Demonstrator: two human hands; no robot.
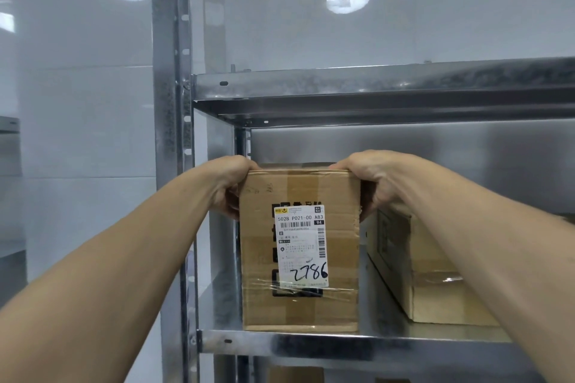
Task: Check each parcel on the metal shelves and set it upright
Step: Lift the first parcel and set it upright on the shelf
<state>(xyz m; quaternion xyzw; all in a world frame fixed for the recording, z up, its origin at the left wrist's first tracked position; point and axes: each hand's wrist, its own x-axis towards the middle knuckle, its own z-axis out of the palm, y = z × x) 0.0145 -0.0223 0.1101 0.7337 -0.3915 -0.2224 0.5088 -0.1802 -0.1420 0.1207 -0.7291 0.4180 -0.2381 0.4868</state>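
Parcel: our tall cardboard parcel (300, 298) stands on end at the left end of the shelf (311, 344), its shipping label (300, 246) facing us and reading the right way up.
Left hand: our left hand (231, 190) clasps the upper left corner, fingers curled over the top edge and the palm against the flank.
Right hand: our right hand (371, 182) clasps the upper right corner the same way, so both hands hold the parcel.
Tipping risk: we judge the parcel easy to topple in this pose. With both holds high, letting go unevenly could rock it forward.
Lip risk: its base sits just behind the front edge of the shelf, so a pull toward us could slide it off.
Neighbour risk: the flat box (435, 292) lies just beside it on the right, and a sideways shove could knock or skew that box.
Room above: there is a gap up to the upper shelf (373, 84), enough for our knuckles, we think.
Room left: it is narrow, with the side panel (219, 227) and corner post (171, 102) close to our left hand.
Room behind: we cannot tell how deep the free space runs.
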